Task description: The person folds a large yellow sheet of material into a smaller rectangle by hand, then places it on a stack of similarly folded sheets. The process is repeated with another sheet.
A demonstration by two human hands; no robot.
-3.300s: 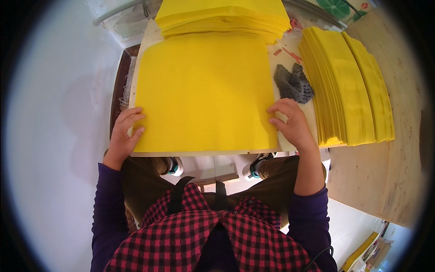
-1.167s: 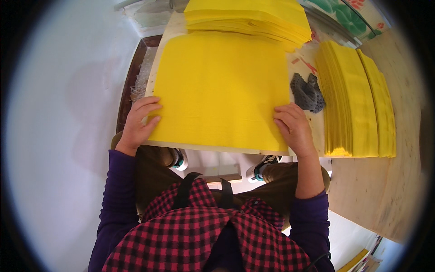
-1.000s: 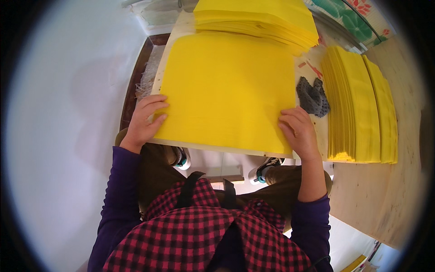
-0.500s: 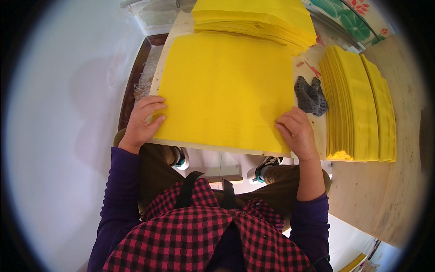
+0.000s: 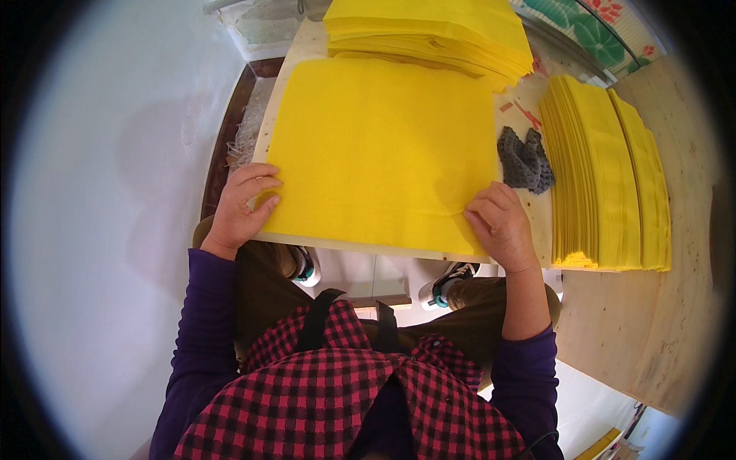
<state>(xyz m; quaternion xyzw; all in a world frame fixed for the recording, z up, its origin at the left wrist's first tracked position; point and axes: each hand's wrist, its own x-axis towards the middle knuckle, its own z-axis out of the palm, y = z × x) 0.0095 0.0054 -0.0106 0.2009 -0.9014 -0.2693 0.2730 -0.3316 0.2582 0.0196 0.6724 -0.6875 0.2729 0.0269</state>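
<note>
A flat yellow fabric sheet (image 5: 383, 153) lies on the pale wooden table in front of me, reaching almost to its near edge. My left hand (image 5: 247, 203) rests at the sheet's left edge, fingers stretched over the border and the thumb apart from them. At the lower right edge, my right hand (image 5: 500, 222) has its fingers bent together, and thumb and fingertips pinch the border. Whether one layer or more lies under my fingers cannot be seen.
A thick stack of yellow sheets (image 5: 429, 34) lies beyond the flat one. To the right, folded yellow bundles (image 5: 594, 176) stand close together. Between them and the sheet lie a crumpled dark grey knitted cloth (image 5: 526, 159) and small red scraps (image 5: 527, 115). A white wall (image 5: 115, 230) borders the left.
</note>
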